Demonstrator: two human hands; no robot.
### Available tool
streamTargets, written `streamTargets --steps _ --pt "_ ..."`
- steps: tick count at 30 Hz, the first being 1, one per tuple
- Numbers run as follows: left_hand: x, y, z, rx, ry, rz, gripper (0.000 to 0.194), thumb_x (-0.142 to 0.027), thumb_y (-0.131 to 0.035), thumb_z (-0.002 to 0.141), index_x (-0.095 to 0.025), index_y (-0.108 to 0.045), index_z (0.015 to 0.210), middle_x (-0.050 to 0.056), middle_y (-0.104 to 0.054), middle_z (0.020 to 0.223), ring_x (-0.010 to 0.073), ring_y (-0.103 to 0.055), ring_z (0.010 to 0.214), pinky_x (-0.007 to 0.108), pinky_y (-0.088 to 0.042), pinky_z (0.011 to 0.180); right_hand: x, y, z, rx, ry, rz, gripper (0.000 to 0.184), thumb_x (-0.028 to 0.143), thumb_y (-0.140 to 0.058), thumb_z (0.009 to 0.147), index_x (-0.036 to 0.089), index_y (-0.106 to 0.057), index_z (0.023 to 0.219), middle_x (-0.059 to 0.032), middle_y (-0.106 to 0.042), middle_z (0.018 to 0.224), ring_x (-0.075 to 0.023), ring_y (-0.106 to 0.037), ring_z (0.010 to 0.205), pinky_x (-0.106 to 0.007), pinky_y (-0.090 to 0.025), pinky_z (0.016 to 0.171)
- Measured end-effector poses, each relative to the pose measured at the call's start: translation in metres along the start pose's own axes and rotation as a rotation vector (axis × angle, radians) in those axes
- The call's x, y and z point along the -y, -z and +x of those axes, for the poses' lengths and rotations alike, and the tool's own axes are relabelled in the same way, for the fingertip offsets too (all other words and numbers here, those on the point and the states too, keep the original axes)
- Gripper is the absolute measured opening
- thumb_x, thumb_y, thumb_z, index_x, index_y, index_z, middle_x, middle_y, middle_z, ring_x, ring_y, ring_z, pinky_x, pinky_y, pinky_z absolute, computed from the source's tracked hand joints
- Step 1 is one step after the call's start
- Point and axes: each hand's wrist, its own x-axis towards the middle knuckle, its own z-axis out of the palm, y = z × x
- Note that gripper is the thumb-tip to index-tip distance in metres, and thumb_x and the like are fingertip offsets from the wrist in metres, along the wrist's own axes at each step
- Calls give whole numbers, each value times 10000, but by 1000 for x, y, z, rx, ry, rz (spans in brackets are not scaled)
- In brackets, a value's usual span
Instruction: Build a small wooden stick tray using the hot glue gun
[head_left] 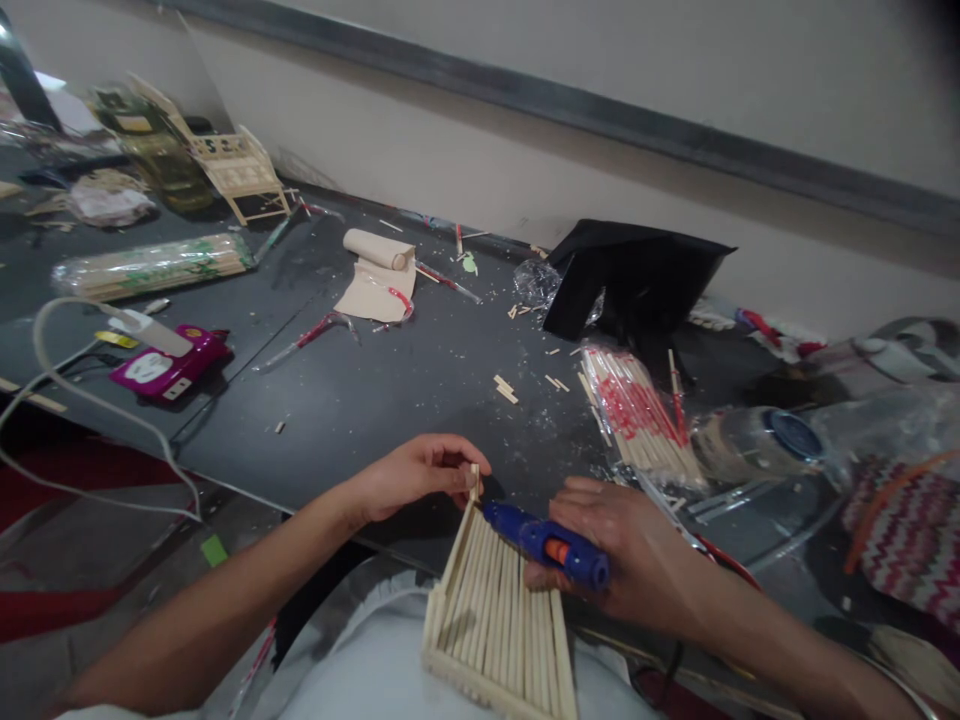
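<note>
Blue plastic with an orange part in its side, the glue gun (pixel 536 538) lies towards half past five in the head view, its long axis running from four to ten o'clock, nozzle towards ten. The right hand (pixel 604 535) is closed round it. At six o'clock is a panel of wooden sticks (pixel 499 610), its long axis near twelve-to-six, the far end leaning slightly towards eleven. The left hand (pixel 427 480) pinches a short stick (pixel 475 483) upright at the panel's far-left corner — the nozzle close beside it. Dark characters mark a small wooden chair (pixel 236 175) at ten, too blurred to read; so are the magenta adapter's (pixel 202 352) white label at nine and the red-printed packet (pixel 634 405) towards half past three.
</note>
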Motion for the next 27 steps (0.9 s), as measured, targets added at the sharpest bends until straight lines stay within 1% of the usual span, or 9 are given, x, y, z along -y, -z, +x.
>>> streamTargets --steps 10,27 --pt "1 1 0 -2 3 3 247 -300 -710 748 -127 -668 919 52 -671 786 130 -598 715 279 -470 688 1 1 1 -7 -6 29 404 502 -539 865 175 -546 628 -8 -585 577 -146 -488 571 -278 -299 559" --pt "4 2 -1 -9 -2 -4 195 -253 -696 758 -163 -701 931 34 -687 785 108 -599 688 265 -464 697 1 2 -1 5 -28 -12 419 512 -519 869 181 -540 614 -12 -580 566 -150 -491 570 -285 -300 554"
